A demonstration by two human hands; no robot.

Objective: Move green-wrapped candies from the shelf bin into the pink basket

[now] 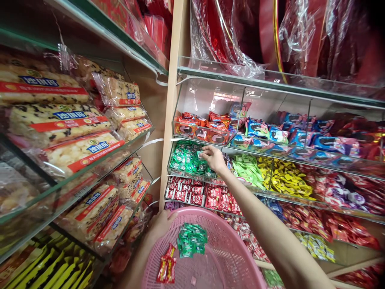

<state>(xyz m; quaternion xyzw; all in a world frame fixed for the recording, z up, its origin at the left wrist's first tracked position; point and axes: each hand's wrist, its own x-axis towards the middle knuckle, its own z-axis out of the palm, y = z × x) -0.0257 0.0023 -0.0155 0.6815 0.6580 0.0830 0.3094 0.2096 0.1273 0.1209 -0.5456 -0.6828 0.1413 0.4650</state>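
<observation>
My right hand reaches over the bin of green-wrapped candies on the shelf, its fingertips closed on a small green packet at the bin's right side. Below it, my left hand grips the left rim of a pink plastic basket. Inside the basket lie a pile of green packets and, lower left, a few red-and-yellow packets. A small pale piece is near the basket's bottom.
Shelves of large wrapped pastries stand close on the left. Rightward are bins of light green packets and yellow packets, with red packets beneath. Blue cookie packs lie behind a glass shelf edge above.
</observation>
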